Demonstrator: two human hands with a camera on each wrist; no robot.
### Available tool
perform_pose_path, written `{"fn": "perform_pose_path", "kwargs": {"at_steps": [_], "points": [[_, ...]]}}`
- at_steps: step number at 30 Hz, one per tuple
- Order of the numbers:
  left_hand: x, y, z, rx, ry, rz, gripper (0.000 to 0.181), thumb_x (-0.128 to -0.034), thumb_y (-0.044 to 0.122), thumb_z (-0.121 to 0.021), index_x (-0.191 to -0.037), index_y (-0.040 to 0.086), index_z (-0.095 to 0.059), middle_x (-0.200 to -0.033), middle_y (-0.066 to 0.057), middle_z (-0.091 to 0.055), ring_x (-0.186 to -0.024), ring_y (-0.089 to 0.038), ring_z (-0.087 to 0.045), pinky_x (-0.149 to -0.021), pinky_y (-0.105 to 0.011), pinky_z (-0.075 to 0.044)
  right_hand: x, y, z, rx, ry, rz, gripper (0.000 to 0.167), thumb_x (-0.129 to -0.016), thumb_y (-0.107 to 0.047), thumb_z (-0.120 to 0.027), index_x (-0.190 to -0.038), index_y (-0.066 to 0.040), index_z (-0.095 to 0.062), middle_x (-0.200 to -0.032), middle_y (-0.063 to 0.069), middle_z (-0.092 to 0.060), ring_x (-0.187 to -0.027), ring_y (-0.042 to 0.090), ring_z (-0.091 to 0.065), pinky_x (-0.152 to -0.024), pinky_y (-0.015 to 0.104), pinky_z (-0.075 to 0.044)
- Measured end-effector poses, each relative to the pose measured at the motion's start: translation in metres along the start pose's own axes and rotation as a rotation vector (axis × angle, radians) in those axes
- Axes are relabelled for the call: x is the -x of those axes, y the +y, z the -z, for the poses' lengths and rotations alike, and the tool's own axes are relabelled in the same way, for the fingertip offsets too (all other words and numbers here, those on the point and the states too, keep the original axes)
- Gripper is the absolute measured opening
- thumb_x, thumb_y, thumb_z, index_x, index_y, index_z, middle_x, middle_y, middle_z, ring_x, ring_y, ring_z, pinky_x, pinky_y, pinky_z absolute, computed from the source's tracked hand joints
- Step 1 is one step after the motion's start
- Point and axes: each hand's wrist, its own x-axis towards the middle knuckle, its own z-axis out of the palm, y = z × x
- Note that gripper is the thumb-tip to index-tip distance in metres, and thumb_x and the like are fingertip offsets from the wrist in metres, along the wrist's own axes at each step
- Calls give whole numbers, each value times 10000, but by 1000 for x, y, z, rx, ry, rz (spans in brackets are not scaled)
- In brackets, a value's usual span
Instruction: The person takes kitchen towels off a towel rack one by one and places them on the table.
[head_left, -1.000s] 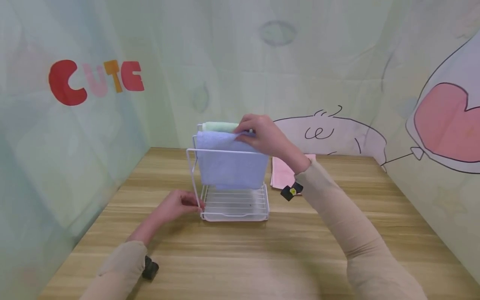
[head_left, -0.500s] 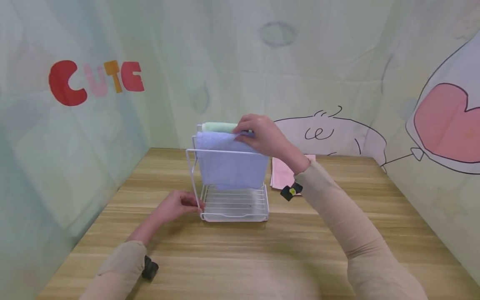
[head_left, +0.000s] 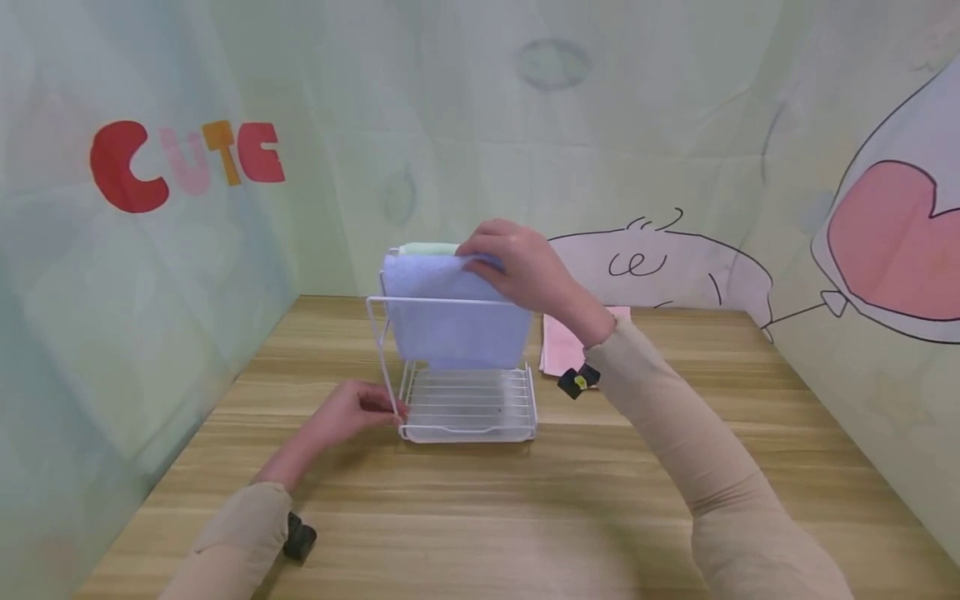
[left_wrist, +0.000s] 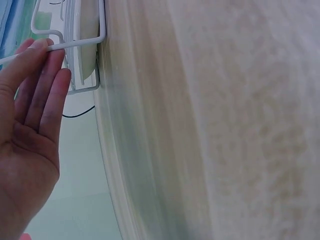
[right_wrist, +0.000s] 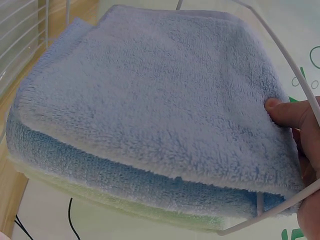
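Two firm pinches: our left hand holds the white wire rack, our right hand the blue terry towel; we should level its edges gently.

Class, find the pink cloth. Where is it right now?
In the head view, the pink cloth lies on the wooden table, just right of the white rack and partly hidden by the right wrist.

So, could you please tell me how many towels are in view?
3: the blue towel on the white rack, the green towel behind it, and the pink towel on the table; more may be hidden.
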Motion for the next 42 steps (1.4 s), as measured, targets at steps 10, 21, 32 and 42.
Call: {"fn": "perform_pose_path", "kwargs": {"at_steps": [10,21,32,42], "points": [[1,-1,0,14,8,-22,137,-854,26,-729,-978,-32,-737,-938,-183,-764,-824,-17,-704,-787,-223,-593,-8,-3,7,-7,-17,28,139,-934,-120,-674,-1047,-79,-744,-1005,54,-727,-974,197,-651,-866,338,-544],[-2,-2,0,10,0,-39,150,-849,30,-733,-985,-35,-734,-948,-189,-763,-831,-2,-701,-785,-184,-578,-25,0,29,0,-56,-42,165,-944,-123,-664,-1078,-60,-738,-1011,87,-727,-960,221,-660,-864,342,-533],[-1,0,2,-7,-6,-1,175,-837,68,-751,-986,-21,-731,-964,-179,-762,-823,-14,-696,-778,-167,-564,-50,0,62,-53,28,-102,171,-937,-124,-676,-1074,-44,-740,-1036,96,-727,-966,189,-652,-879,315,-523],[-2,3,3,5,-7,31,172,-848,68,-743,-995,-19,-729,-975,-175,-762,-839,-45,-702,-772,-164,-563,-66,-6,98,-39,100,-143,162,-936,-144,-681,-1055,-60,-753,-1014,91,-727,-917,145,-606,-813,222,-451]]}}
